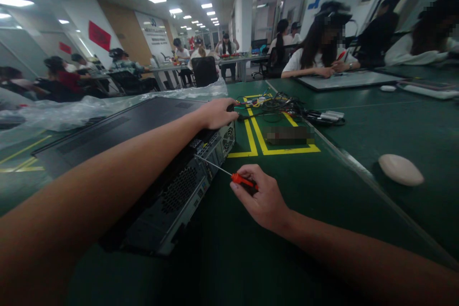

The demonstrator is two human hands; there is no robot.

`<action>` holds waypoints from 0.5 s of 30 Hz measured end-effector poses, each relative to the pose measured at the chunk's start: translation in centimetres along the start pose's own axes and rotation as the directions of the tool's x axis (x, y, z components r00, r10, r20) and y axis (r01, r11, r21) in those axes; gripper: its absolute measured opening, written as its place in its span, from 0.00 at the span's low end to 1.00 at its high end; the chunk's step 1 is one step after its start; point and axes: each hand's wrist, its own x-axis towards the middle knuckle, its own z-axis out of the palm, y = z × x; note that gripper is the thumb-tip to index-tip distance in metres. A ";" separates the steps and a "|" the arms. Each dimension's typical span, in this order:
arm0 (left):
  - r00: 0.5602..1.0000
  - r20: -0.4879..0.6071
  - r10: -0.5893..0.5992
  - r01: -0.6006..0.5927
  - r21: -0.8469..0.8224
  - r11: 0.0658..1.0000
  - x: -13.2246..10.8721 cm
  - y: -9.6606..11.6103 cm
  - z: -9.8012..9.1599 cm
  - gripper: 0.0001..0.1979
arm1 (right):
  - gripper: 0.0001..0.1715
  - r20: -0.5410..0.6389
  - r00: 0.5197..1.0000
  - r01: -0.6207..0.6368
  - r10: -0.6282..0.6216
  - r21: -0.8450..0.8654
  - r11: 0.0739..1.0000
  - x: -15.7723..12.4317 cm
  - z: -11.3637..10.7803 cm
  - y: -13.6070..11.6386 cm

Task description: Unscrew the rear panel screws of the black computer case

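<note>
A black desktop computer case lies on its side on the green table, its rear panel with vent holes and ports turned to the right. My left hand grips the far rear corner of the case, fingers curled over its edge; the fingertips are partly hidden. In my right hand is a screwdriver with a red and black handle, fingers wrapped round it. Its thin metal shaft points left, and the tip meets the rear panel near the middle. Whether a screw sits under the tip is too small to tell.
Tangled cables lie beyond the case. A blurred dark block rests inside yellow tape markings. At the right is a pale rounded mouse-like object. Clear plastic sheeting spreads behind the case. Across the table, a person works over a flat panel.
</note>
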 end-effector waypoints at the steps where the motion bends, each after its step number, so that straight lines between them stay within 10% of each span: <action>1: 1.000 -0.001 -0.001 0.001 0.000 1.000 0.0 0.0 0.0 0.35 | 0.07 0.009 1.000 -0.011 0.011 0.003 1.000 0.0 0.1 0.1; 8: 1.000 -0.015 -0.002 0.002 0.019 1.000 0.0 0.0 0.0 0.34 | 0.06 0.168 0.978 -0.126 0.120 0.028 0.992 0.3 0.4 0.2; 15: 1.000 -0.014 -0.002 0.002 0.006 1.000 -0.1 0.2 0.0 0.34 | 0.08 0.008 0.999 -0.036 0.036 0.001 0.999 0.2 0.0 0.4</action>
